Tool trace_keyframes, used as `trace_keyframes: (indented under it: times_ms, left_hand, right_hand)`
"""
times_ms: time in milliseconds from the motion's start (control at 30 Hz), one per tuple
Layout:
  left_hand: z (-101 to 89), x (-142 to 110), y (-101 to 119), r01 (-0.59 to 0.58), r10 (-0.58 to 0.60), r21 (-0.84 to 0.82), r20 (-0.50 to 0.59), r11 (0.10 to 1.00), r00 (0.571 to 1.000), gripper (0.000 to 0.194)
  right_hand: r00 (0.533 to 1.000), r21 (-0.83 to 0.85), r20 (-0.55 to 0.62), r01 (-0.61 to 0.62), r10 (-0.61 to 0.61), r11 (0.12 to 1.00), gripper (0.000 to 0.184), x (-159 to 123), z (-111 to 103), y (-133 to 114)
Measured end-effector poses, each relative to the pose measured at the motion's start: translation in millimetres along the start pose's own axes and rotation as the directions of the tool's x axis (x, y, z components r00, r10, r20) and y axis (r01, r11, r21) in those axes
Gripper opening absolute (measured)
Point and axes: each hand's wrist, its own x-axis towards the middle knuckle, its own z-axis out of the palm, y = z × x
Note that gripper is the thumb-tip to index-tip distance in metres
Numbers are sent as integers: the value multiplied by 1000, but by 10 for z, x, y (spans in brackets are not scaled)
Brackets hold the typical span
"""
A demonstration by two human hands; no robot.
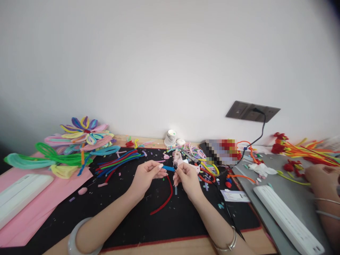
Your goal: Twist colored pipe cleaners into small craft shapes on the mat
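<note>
Both hands are raised over the black mat, a short gap apart. A blue pipe cleaner is stretched between them. My left hand pinches its left end between thumb and fingers. At the other end, my right hand is closed on it with thumb and forefinger. A curved red pipe cleaner extends below the fingers toward the mat; whether it joins the blue one is hidden. Left of my left hand lies a bundle of blue, red and green pipe cleaners.
Colourful scraps are heaped behind my hands, near a white cup. Pipe-cleaner flowers lie at left over pink paper. Further right are a white power strip, a cable and another person's hand.
</note>
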Motion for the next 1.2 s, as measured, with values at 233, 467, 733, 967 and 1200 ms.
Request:
trace_keyframes:
  times_ms: [233,467,733,967,1200]
  left_hand:
    - [-9,8,25,-60,64,-44,109,997,992,20]
    - [-14,1,6,-81,79,1,216,997,973,21]
    - [-3,-7,24,-60,58,7,171,998,984,19]
    - [6,-24,32,32,-29,-22,137,999,990,21]
    - [31,-26,22,0,1,-10,93,1000,996,25]
  right_hand:
    - [987,231,153,-82,47,970,22,-17,-4,-12]
    - [955,252,268,-194,124,948,21,-56,32,9]
    - [943,-37,330,-37,47,999,30,-70,57,18]
    - [923,-470,338,333,-181,818,27,-138,43,-46]
    - [901,-577,345,424,-261,698,32,-176,83,-93]
